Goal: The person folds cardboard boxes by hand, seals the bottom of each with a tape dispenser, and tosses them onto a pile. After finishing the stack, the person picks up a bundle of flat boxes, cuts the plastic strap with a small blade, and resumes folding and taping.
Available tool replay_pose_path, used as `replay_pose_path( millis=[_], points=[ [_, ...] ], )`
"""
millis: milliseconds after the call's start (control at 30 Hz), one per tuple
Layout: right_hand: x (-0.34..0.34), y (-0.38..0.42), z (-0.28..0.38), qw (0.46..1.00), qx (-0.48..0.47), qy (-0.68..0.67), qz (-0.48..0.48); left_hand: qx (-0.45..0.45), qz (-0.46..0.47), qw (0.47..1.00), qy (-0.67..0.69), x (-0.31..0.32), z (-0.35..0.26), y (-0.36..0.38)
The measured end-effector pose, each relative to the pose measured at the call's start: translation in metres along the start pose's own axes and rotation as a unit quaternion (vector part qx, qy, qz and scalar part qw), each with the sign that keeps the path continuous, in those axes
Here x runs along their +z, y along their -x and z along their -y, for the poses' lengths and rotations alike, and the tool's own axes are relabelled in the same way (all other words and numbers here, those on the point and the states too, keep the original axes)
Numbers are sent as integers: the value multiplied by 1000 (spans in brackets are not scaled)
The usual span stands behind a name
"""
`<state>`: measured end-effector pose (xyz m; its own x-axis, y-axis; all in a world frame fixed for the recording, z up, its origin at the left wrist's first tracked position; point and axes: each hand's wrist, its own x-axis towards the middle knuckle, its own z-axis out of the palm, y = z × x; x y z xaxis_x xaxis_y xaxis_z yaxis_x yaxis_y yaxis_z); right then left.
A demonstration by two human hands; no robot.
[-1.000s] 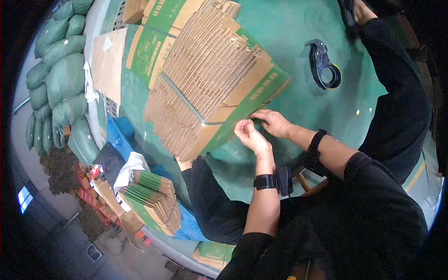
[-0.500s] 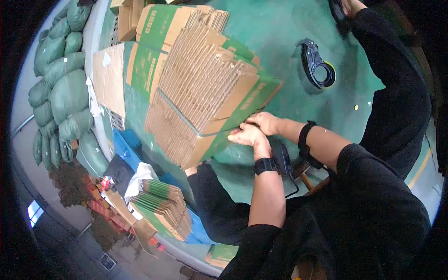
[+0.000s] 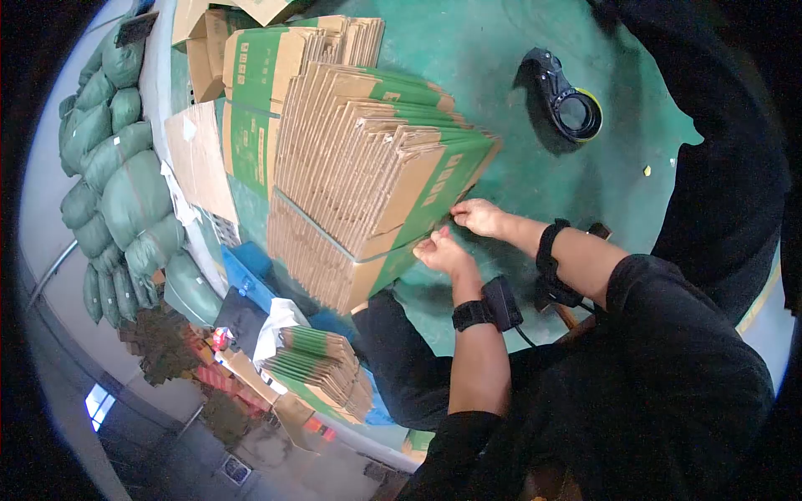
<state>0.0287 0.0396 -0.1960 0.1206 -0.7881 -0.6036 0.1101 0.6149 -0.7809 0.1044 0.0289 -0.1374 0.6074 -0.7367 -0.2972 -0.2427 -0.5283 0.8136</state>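
A bundle of flattened green-and-brown cartons [image 3: 322, 159] stands on the green floor, with a dark strap [image 3: 316, 224] around it. My left hand [image 3: 444, 252] is closed at the bundle's near face, its fingertips pinching the strap where it reaches them. Just above and to the right, my right hand [image 3: 480, 217] is pinched at the carton edge; what is between its fingertips is too small to make out. Both wrists wear black bands.
A black tape dispenser [image 3: 568, 108] lies on the floor at upper right. Behind the bundle stand more strapped cartons [image 3: 251, 108]. A smaller carton stack [image 3: 322, 367] sits at lower left, near blue material [image 3: 246, 275]. Green sacks [image 3: 134, 192] are piled at far left.
My hands, close together before, are now slightly apart, the left one lower and the right one at the carton edge. The view has shifted, and the bundle appears more upright.
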Motion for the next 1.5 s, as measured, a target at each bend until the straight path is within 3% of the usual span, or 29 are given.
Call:
replay_pose_path(
  millis=[67, 100, 167, 233, 300, 333, 400, 433, 500, 600, 667, 767, 1233, 1300, 1367, 1433, 1467, 1500],
  points=[
    [-1, 4, 13, 1000, 8, 5, 12, 0, 81, 995, 51, -7, 5, 0],
    [-1, 7, 19, 999, 16, 12, 24, -2, 81, 995, 51, -11, 12, -4],
    [-2, 10, 26, 999, 32, -5, 18, 96, 121, 987, 47, -17, 20, -11],
    [7, 8, 22, 999, 45, -20, 13, 84, 120, 988, 41, -18, 21, -8],
    [21, 0, 2, 986, -1, -159, -43, 70, 122, 989, 39, -15, 18, -5],
    [21, -2, -4, 987, 1, -154, -42, 79, 125, 988, 52, -14, 18, -4],
    [19, 1, -3, 960, 16, -278, -43, 83, 125, 986, 69, -12, 18, -2],
    [18, 0, -2, 961, 18, -274, -42, 89, 127, 986, 63, -13, 18, -3],
    [15, 2, 8, 991, 24, -97, -86, 93, 127, 986, 55, -14, 21, -5],
    [16, 5, 19, 989, -19, 60, -137, 99, 121, 986, 57, -9, 22, -5],
    [19, 4, 25, 972, -20, 183, -146, 128, 74, 988, -37, -6, 20, 0],
    [25, 7, 32, 963, 13, 212, -169, 135, 87, 987, -24, -5, 15, 4],
    [18, 13, 11, 959, -90, 222, -151, 157, 112, 980, -41, -10, 17, -5],
    [23, 19, 16, 978, -40, 145, -145, 159, 93, 979, -84, -10, 22, -3],
    [23, 19, 18, 982, -21, 131, -133, 131, 131, 983, 12, -9, 22, -4],
    [18, 18, 23, 992, -18, 94, -88, 137, 121, 983, -8, -9, 16, 0],
    [19, 13, 9, 987, -79, 90, -108, 147, 110, 983, -10, -9, 23, -4],
    [19, 9, 5, 987, -80, 91, -108, 157, 98, 983, -11, -7, 23, -6]
  ],
)
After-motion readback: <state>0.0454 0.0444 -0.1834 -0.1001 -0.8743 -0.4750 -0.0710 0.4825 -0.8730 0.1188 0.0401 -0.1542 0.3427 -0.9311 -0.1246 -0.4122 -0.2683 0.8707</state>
